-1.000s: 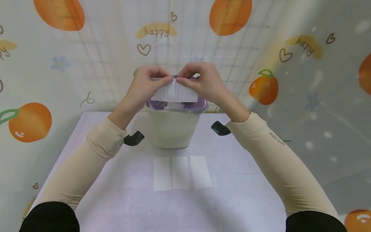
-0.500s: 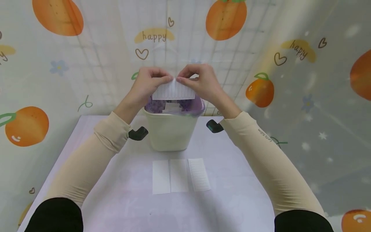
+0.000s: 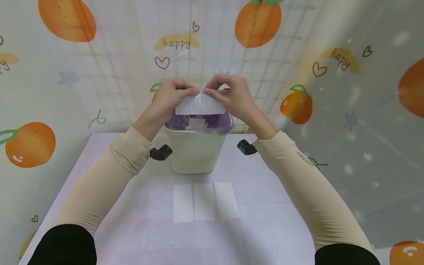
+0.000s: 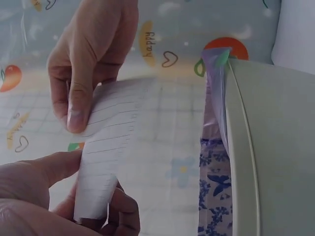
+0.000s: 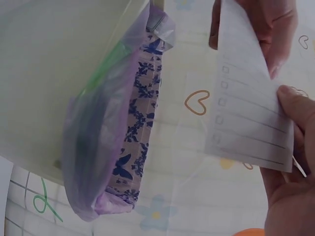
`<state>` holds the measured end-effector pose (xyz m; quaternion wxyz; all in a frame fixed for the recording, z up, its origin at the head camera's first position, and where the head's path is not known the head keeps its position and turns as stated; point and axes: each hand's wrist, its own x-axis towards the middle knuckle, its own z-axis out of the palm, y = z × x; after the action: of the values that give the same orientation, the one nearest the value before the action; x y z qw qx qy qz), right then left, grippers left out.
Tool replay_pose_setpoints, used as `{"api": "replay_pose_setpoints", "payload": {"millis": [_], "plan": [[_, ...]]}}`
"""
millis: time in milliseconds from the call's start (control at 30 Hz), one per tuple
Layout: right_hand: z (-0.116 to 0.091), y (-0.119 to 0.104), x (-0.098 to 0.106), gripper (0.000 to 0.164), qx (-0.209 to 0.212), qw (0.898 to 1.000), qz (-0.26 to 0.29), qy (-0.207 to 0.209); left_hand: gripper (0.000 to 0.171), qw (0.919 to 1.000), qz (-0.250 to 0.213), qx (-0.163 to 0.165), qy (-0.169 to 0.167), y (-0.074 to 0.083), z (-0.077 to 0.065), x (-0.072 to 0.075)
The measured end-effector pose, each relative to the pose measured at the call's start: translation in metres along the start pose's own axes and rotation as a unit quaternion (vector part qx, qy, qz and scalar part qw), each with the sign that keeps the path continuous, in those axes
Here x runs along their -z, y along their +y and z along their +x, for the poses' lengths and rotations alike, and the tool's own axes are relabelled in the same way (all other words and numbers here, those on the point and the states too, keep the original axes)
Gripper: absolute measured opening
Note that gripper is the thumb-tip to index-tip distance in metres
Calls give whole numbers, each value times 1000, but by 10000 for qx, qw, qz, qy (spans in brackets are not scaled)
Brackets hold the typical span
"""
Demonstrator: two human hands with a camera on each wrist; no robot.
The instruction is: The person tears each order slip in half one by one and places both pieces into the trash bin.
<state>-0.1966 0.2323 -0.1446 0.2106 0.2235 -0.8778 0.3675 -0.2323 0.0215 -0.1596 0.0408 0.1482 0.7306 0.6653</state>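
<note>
My left hand (image 3: pixel 170 96) and right hand (image 3: pixel 232 94) pinch the top edge of a lined paper slip (image 3: pixel 200 104), thumbs nearly meeting at its middle. The slip hangs above a pale bin (image 3: pixel 195 151) lined with a purple plastic bag (image 3: pixel 226 121). In the left wrist view, the slip (image 4: pixel 110 123) bends slightly between the two hands. Small checkboxes run down one side of the slip (image 5: pixel 246 115) in the right wrist view. Inside the bag rests a white scrap (image 3: pixel 197 123) against dark floral-patterned material (image 5: pixel 140 98).
Three paper slips lie in a row before the bin: a blank left one (image 3: pixel 183 203), a blank middle one (image 3: pixel 204 202) and a lined right one (image 3: pixel 226 200). They lie on a white table (image 3: pixel 265 228). Behind hangs a curtain (image 3: pixel 122 73) printed with oranges.
The head view has shifted slightly, so the bin and slips sit a little lower in it. Both hands keep their pinch on the paper slip, almost still above the bin.
</note>
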Motion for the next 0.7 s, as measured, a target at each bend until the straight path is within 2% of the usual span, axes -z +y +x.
{"api": "replay_pose_setpoints", "payload": {"millis": [100,267,500,700], "plan": [[-2,-2,1,12,18,9999,-101,18,5,9999,15,141,-43,-1,0,-1],[-3,-8,3,13,157,9997,-177,50,10,9992,80,357,-170,-3,0,-3],[-4,-16,10,12,331,9987,-248,287,13,9993,194,210,-259,-10,2,-8],[-5,-22,13,14,482,9974,-228,475,11,9991,321,257,-117,-19,3,-13]]}}
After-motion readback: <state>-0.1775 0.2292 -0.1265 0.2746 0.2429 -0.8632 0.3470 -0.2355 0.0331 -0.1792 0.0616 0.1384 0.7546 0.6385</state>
